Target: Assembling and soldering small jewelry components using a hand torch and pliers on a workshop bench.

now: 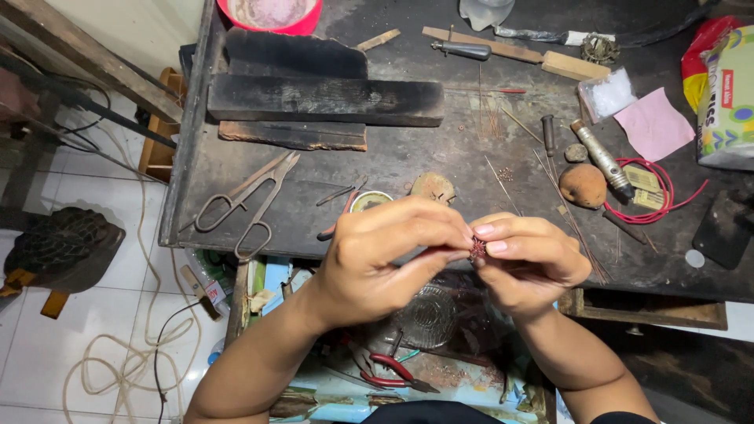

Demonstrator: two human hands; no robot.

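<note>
A tiny dark-red spiky ornament is pinched between both hands, just off the near edge of the workbench. The left hand is closed on it from one side, thumb and fingertips pressed tight; the right hand is closed on it from the other, forefinger and thumb meeting at the piece. Behind the hands, on the workbench, a small round tin is seen, with shears lying further to the left of it. Charred wood blocks are stacked at the workbench's far side. Below the workbench edge, red-handled pliers are lying in an open drawer.
</note>
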